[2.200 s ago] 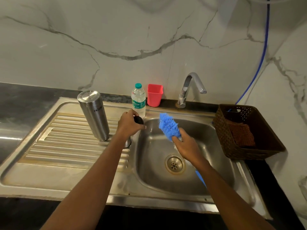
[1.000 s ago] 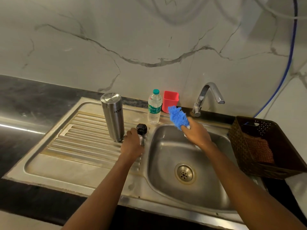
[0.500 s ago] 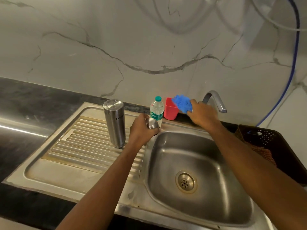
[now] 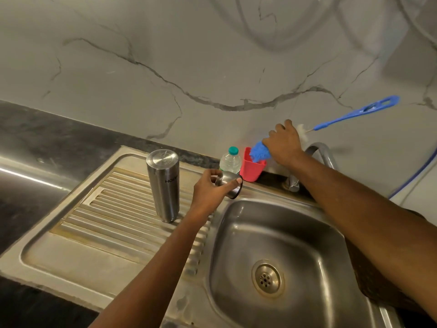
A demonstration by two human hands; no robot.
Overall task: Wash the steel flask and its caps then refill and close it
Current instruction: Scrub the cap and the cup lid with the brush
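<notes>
The steel flask (image 4: pixel 163 185) stood upright on the ribbed drainboard (image 4: pixel 106 209), left of the sink, apart from both hands. Just to its right, the person's left hand (image 4: pixel 209 191) grasped a steel cap (image 4: pixel 230 184), fingers and thumb curled round its body. The cap was held tilted on its side, its dark-rimmed mouth turned to the right, above the back corner where the drainboard met the sink basin (image 4: pixel 238 233). Behind the cap, a clear plastic bottle (image 4: pixel 230 160) with a green top stood at the sink's back edge, and just beside it on the right stood a red cup (image 4: pixel 251 170). The right hand (image 4: pixel 283 147) reached across to that cup, clasped round a bottle brush (image 4: pixel 259 153) where its bristles met the stem. The blue bristle head dipped into the cup's mouth, while the long blue handle slanted up and to the right in front of the veined marble wall (image 4: pixel 165 67). A curved tap (image 4: pixel 324 155) rose just behind the right wrist. A round drain (image 4: pixel 267 279) sat in the basin's floor. A dark counter (image 4: pixel 47 133) ran off to the left, and a blue hose (image 4: pixel 423 166) hung at the right edge of the view.
</notes>
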